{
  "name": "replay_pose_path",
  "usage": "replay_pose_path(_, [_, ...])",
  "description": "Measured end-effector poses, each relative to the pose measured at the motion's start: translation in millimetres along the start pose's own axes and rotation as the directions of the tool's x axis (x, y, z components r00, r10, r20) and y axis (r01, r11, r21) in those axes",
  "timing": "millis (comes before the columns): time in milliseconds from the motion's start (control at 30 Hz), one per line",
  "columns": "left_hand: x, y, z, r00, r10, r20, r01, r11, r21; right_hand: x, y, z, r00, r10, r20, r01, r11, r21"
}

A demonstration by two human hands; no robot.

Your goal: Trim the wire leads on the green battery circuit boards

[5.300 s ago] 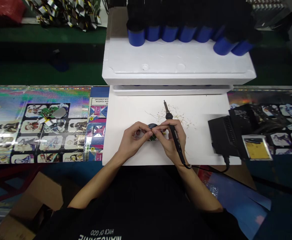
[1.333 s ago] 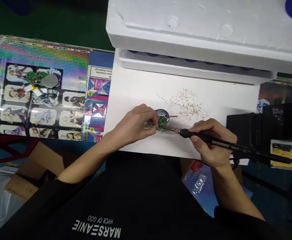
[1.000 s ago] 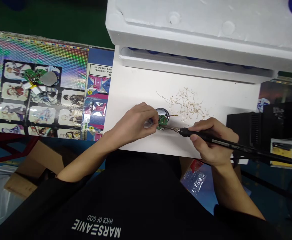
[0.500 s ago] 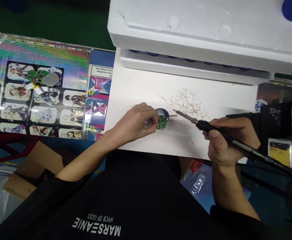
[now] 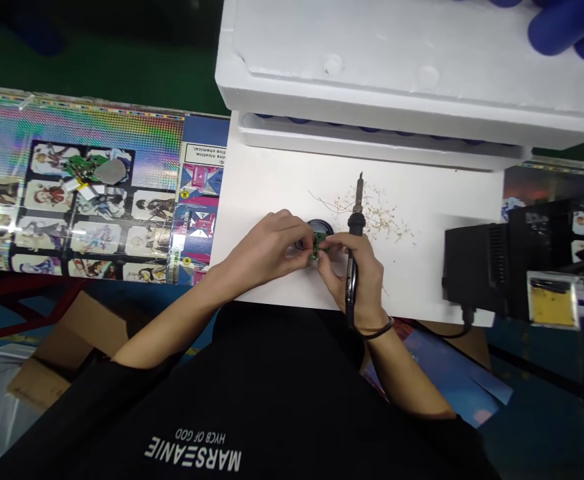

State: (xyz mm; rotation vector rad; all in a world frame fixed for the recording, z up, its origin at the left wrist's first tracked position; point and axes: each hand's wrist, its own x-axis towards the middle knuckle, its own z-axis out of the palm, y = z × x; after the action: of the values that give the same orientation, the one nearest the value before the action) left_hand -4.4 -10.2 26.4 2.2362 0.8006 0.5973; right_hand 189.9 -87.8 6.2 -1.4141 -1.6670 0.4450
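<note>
My left hand (image 5: 267, 252) pinches a small green circuit board (image 5: 317, 245) seated on a round dark casing with a metal rim (image 5: 321, 227). The fingertips of my right hand (image 5: 361, 273) also press against the board's right side. That hand grips a black soldering iron (image 5: 355, 223) in its palm, the metal tip pointing away from me and touching nothing. My fingers hide most of the board, so its wiring cannot be made out.
The hands work on a white board (image 5: 272, 200) strewn with wire clippings (image 5: 378, 213). A white foam block (image 5: 372, 67) holding blue cylinders (image 5: 562, 30) stands beyond it. A black soldering station (image 5: 492, 260) is on the right, and a printed holographic mat (image 5: 97, 200) on the left.
My right hand has swung in from the right, turning the iron from pointing left to pointing forward, and its fingers have come onto the board. My left hand stays on the board.
</note>
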Motion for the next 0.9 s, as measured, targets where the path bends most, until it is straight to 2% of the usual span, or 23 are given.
replay_pose_path(233, [-5, -7, 3.0, 0.999, 0.046, -0.027, -0.046, 0.999, -0.007, 2, -4, 8, 1.0, -0.004, -0.009, 0.004, 1.0, -0.031])
replay_pose_path(467, [-6, -22, 2.6, 0.996, 0.088, 0.003, -0.086, 0.978, -0.188, 2, -8, -3, 0.995, -0.077, 0.063, 0.083, 0.993, -0.086])
replay_pose_path(667, [-2, -25, -2.0, 0.979, 0.192, 0.07, -0.189, 0.981, -0.047, 1, 10, -19, 0.98, -0.107, 0.168, 0.108, 0.994, 0.002])
replay_pose_path(767, [4, -23, -4.8, 0.972, 0.209, 0.11, -0.214, 0.976, 0.041, 2, 15, -21, 0.986, -0.059, 0.153, 0.06, 0.998, 0.002])
replay_pose_path(900, [10, -18, -7.6, 0.963, 0.215, 0.16, -0.237, 0.962, 0.133, -3, 4, -25, 0.995, -0.022, 0.1, 0.019, 0.999, 0.026])
